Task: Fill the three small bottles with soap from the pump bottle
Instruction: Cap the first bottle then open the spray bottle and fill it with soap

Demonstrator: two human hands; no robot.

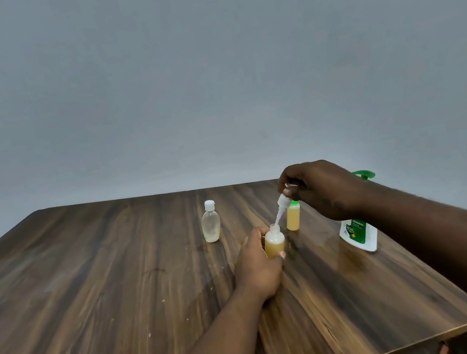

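Observation:
My left hand [258,269] grips a small open bottle [274,243] of amber soap standing on the wooden table [91,295]. Above it, my right hand [318,190] pinches a white spray cap with its dip tube [280,210], the tube's end at the bottle's mouth. Just behind stands a second small bottle [293,216] with amber soap and a green cap. A third small bottle [211,226], clear with a white cap, stands to the left. The pump bottle [357,233], white with a green label and green pump, is partly hidden behind my right wrist.
The table's right edge [429,270] runs close to the pump bottle and its near edge lies at the lower right. A grey wall stands behind the table. Small specks lie on the table surface.

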